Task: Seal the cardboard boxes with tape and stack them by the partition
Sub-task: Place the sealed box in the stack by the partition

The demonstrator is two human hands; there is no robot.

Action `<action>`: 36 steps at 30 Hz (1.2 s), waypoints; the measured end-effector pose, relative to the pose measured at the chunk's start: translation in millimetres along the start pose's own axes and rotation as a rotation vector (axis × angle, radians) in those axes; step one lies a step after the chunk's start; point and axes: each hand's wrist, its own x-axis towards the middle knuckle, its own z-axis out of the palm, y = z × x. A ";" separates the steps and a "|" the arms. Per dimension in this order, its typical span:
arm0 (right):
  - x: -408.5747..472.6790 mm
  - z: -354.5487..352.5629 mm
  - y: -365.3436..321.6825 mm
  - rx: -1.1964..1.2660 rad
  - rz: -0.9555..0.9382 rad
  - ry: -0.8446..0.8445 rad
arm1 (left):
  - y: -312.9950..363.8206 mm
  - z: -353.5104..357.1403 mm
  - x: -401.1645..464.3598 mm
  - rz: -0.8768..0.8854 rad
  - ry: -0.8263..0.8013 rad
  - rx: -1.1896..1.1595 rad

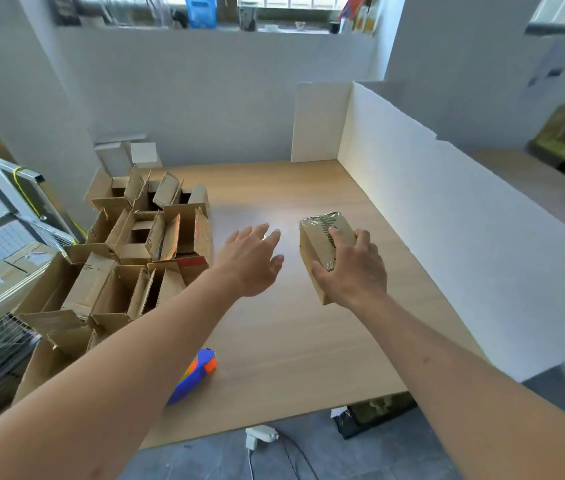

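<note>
Spanning the room, a wooden table (274, 323) meets a white partition (447, 216)

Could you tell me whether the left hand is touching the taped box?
Apart: the head view shows bare table between the left hand and the taped box.

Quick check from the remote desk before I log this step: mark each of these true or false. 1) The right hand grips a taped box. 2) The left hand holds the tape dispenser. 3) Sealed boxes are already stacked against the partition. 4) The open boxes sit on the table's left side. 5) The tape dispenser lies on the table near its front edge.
1) True: the right hand grips the taped box.
2) False: the left hand is open and holds nothing.
3) False: no box stands by the partition.
4) True: the open boxes crowd the left side.
5) True: the tape dispenser lies there, under the left forearm.
</note>
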 end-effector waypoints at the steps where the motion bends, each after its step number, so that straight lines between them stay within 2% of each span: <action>1: 1.2 -7.9 10.4 -0.002 -0.001 0.001 | 11.8 -2.2 2.6 -0.003 0.006 0.001; 11: 18.5 -78.7 128.1 0.073 -0.052 -0.003 | 144.2 -10.5 33.8 -0.054 0.028 -0.013; 18: 41.8 -91.7 186.0 0.114 -0.029 -0.019 | 201.2 -15.9 71.9 -0.051 0.011 -0.006; 25: 103.5 -66.4 217.6 0.104 0.030 -0.048 | 210.9 4.6 145.2 -0.034 -0.021 -0.035; 36: 231.7 2.9 223.7 0.090 0.105 -0.080 | 165.7 55.3 285.1 -0.013 -0.076 -0.074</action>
